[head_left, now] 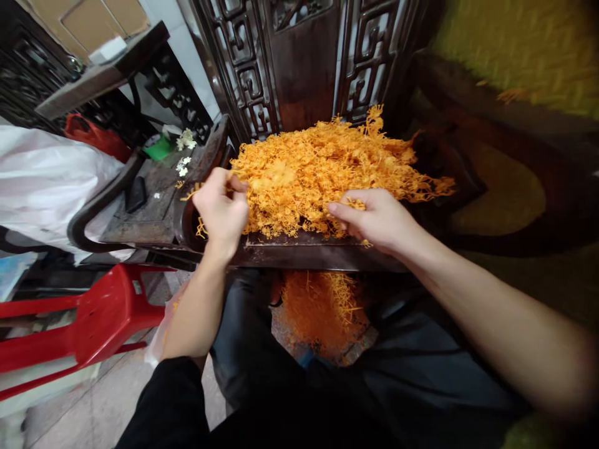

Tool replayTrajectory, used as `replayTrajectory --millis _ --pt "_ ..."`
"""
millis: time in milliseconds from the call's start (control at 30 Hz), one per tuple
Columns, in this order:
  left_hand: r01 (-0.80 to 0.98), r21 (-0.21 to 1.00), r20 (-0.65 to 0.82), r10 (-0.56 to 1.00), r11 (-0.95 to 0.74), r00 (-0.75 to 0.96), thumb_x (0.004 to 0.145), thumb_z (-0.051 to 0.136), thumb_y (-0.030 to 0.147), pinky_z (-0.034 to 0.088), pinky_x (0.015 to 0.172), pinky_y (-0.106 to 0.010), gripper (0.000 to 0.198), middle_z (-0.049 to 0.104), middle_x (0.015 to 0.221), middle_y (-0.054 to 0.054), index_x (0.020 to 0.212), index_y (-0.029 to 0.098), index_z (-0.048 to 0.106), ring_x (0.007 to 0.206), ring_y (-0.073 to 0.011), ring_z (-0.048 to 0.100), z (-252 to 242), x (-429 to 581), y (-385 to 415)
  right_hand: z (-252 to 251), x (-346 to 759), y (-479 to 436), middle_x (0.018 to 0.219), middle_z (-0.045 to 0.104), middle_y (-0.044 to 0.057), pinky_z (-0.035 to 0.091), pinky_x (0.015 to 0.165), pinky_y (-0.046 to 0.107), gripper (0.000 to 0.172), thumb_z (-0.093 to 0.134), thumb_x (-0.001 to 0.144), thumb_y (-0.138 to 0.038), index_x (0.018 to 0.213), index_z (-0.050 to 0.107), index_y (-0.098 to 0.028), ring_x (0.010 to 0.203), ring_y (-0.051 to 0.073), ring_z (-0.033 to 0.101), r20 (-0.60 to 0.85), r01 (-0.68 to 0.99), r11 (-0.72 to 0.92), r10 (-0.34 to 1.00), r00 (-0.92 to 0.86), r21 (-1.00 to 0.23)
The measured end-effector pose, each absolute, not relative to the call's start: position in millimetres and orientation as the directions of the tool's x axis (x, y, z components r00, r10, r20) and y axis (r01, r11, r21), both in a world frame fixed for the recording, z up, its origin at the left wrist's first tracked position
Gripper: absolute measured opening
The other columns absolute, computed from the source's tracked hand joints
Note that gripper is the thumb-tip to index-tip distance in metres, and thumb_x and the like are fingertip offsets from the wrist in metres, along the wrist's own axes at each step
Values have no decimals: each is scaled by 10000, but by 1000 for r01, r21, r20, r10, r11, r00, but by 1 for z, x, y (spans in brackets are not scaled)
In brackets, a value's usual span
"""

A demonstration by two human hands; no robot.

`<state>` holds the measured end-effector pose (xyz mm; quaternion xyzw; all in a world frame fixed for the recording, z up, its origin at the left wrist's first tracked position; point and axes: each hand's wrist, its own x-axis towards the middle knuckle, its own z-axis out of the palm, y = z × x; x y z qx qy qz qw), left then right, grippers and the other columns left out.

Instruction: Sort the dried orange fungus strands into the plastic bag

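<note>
A large heap of orange branching plastic-like pieces (318,168) covers the seat of a dark carved wooden bench (304,255). At the heap's left edge, my left hand (222,206) is closed, thumb and fingers pinched together; a blurred orange piece shows by its fingertips. On the right front side of the heap, my right hand (369,218) has its fingers curled round some orange pieces. More orange pieces (322,308) lie in a pile below the bench, between my knees.
A red plastic stool (105,315) stands at the left. Beside the heap are a green tape roll (158,147), a black phone-like object (135,194) and white pieces (183,164). White sacking (51,181) and a red bag (98,137) lie farther left.
</note>
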<state>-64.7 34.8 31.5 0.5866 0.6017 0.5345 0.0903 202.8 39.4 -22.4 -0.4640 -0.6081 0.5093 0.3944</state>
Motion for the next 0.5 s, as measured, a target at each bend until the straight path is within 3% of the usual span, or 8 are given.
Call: replayTrajectory --millis 100,200,267,367,500 --pt "442 871 386 857 -215 -343 712 752 142 452 618 -241 236 598 744 25 881 232 614 670 -127 564 29 -84 42 -26 224 43 360 397 -55 133 327 216 439 811 826 -461 527 628 -196 318 51 284 -30 221 30 964 -266 -975" --pt "193 981 56 985 -24 -164 675 720 112 431 517 -226 428 703 838 -9 1087 216 664 554 -100 567 16 -75 40 -27 236 43 429 508 -16 148 342 225 371 796 804 -462 591 684 -179 332 56 325 -185 182 -122 906 -381 -976" --pt "135 988 -66 997 72 -45 665 672 88 417 472 -212 399 751 918 -50 1051 185 700 504 -72 535 10 -60 34 -26 240 43 514 593 8 158 357 233 245 798 765 -401 754 749 -161 347 61 349 -235 107 -209 875 -424 -972" --pt "90 991 -106 994 103 20 691 653 93 507 499 -223 239 764 936 -75 914 149 722 503 -58 546 10 -40 27 -22 240 45 529 551 -41 195 376 237 299 736 723 -280 997 743 -163 369 67 338 -211 -172 -283 914 -348 -943" --pt "-1 987 -161 987 161 30 762 742 187 617 601 -265 184 725 927 -68 939 144 719 634 -113 691 17 -29 24 -18 237 50 589 466 -94 251 391 201 327 667 707 -223 1031 626 -226 432 60 321 -200 -562 -265 964 -176 -784"
